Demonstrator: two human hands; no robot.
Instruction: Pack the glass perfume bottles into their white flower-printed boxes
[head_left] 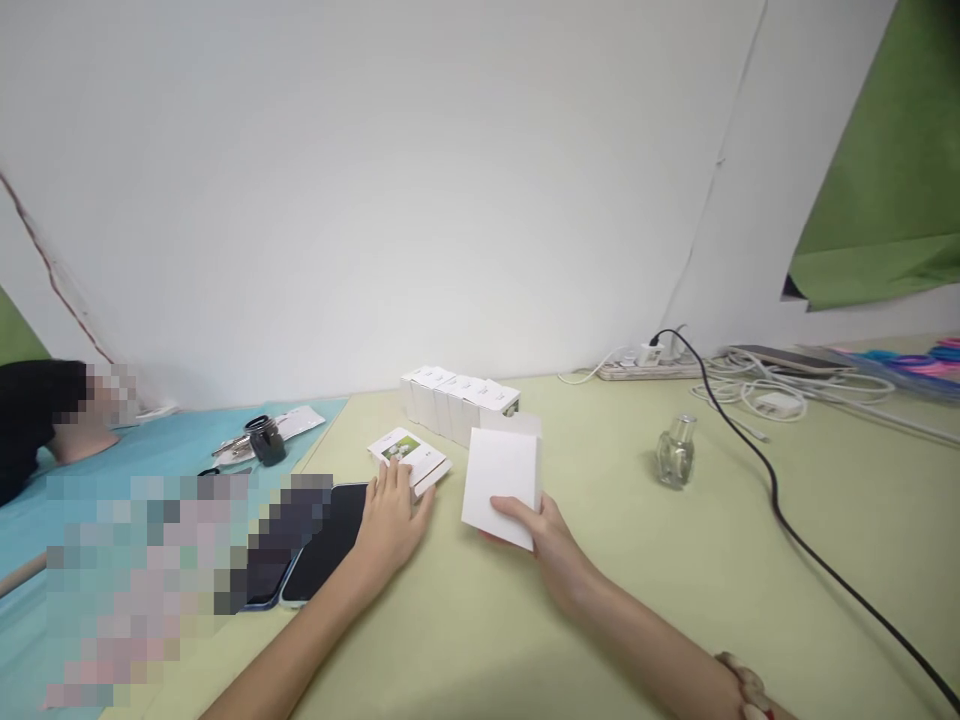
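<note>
Box (501,487), long axis upright, sits mid-frame just above my right hand (553,545), which grips its lower corner; left hand (390,522) lies open on a packet (411,457).

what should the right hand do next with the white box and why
Probably move the white box toward the glass bottle: the right hand holds it, top flap seemingly open, the bottle stands apart to its right, and the left hand only rests on flat cartons.
</note>
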